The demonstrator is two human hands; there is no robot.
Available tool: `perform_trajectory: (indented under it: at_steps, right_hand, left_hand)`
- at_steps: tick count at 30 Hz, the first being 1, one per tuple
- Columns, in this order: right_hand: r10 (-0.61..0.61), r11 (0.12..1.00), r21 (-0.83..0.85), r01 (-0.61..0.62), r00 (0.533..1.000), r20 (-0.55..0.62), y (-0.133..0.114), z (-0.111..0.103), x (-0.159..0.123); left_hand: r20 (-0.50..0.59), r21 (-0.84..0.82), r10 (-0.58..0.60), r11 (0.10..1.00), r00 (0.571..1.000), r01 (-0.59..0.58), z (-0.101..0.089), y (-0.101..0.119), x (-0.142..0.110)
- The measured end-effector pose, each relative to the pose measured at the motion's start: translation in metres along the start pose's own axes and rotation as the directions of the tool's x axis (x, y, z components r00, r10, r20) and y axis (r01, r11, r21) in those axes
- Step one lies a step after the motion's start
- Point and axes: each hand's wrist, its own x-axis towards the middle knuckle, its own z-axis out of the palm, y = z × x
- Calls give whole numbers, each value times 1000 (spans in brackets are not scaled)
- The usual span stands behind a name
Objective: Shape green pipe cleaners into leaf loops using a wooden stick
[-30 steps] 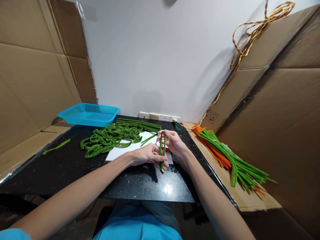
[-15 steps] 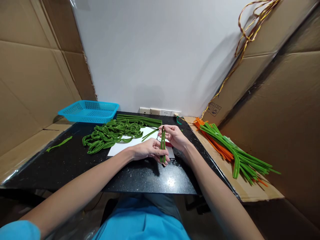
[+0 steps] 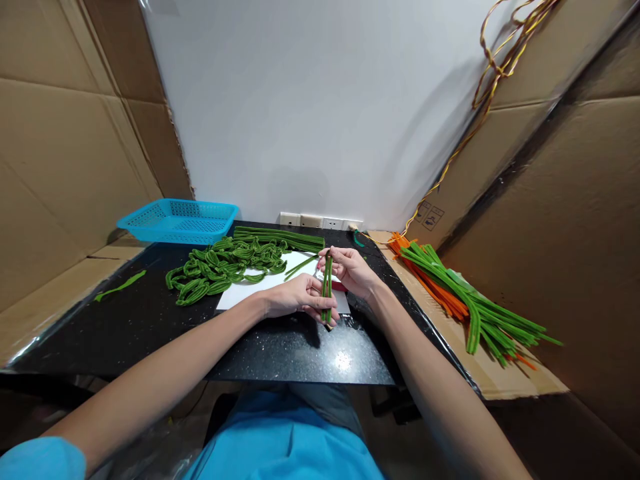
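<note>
Between my hands, above the front of the white sheet [image 3: 240,296], is a bent green pipe cleaner [image 3: 327,280], held upright as a narrow loop. My left hand [image 3: 307,298] pinches its lower part between thumb and fingers. At the top end, the fingertips of my right hand [image 3: 349,268] close on it. A few straight green pipe cleaners [image 3: 301,267] lie on the sheet just behind. Partly hidden by my right hand is a red-handled tool [image 3: 339,286], whose kind I cannot make out. To the left lies a pile of looped green pipe cleaners [image 3: 225,263].
A bundle of straight green pipe cleaners [image 3: 280,236] lies at the back of the black table [image 3: 150,333]. A blue basket [image 3: 177,223] stands back left. Green stems [image 3: 480,307] and orange ones [image 3: 443,293] lie on cardboard at right. Sockets [image 3: 323,222] line the wall.
Both hands keep their grip on the pipe cleaner and have barely moved. The loop looks slightly narrower, and the view has shifted a little.
</note>
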Motion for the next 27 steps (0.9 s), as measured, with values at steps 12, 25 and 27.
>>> perform_trajectory:
  at_steps: [12,25,27]
  right_hand:
    - [25,1000,-4,-25,1000,-8,-1,1,-1]
    - [27,1000,16,-26,999,-23,-2,-1,0]
    - [29,999,23,-29,999,-24,-2,-1,-1]
  left_hand:
    - [10,-4,15,1000,1000,-15,1,1,0]
    - [-4,-96,-5,995,1000,5,4,2,0]
    - [-4,-120,-10,993,1000,9,4,2,1]
